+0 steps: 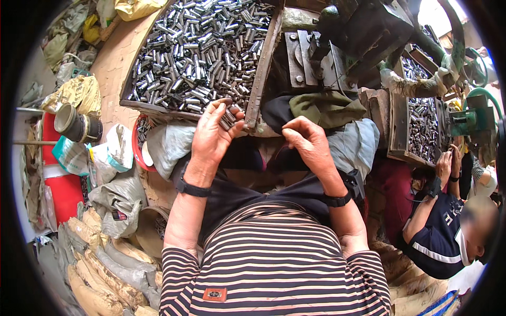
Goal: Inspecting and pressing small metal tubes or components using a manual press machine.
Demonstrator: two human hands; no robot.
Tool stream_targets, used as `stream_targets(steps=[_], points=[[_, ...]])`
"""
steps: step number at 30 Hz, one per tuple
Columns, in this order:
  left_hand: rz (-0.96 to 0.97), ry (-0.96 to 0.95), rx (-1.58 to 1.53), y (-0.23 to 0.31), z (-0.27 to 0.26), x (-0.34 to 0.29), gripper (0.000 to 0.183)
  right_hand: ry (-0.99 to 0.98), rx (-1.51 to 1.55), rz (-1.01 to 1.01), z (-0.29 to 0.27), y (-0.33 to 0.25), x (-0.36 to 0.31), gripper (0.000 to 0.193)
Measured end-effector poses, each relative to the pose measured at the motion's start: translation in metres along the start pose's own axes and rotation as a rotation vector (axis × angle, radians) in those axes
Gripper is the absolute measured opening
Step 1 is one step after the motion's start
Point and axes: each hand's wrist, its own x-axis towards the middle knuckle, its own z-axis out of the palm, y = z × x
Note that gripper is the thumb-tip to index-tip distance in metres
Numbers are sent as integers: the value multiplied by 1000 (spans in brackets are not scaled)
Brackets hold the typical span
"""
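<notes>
My left hand (208, 134) is curled round several short metal tubes (228, 120), just over the near edge of a wooden bin (259, 79). Inside that bin lies a heap of loose shiny metal tubes (195, 58). To the right, my right hand (311, 141) is closed, thumb and fingertips together, in front of a dark cloth (279, 111) and an olive cloth (328, 109). Whatever it may pinch is hidden or too small to make out. Beyond the cloths stands a greasy machine with steel plates (301, 58), apart from both hands.
At the right a co-worker (440, 226) works by another bin (399, 126) of tubes and a green machine (477, 124). Filled sacks (95, 279) lie at lower left. A red bucket (141, 142) stands beside my left forearm, with a dark round container (79, 124) farther left.
</notes>
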Motion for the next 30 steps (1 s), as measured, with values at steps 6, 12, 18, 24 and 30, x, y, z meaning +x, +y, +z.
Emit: stream_targets(steps=[6, 12, 18, 24, 30], points=[[190, 66, 861, 26, 21, 44, 16, 21, -4, 8, -18, 3, 5, 12], [762, 10, 1866, 8, 28, 100, 13, -28, -159, 6, -27, -20, 25, 16], [569, 37, 2178, 2, 33, 111, 20, 23, -717, -289, -27, -45, 68, 19], [513, 20, 2146, 8, 23, 123, 17, 64, -896, -274, -1, -56, 124, 26], [534, -43, 2148, 12, 18, 125, 23, 147, -961, -302, 20, -51, 186, 26]])
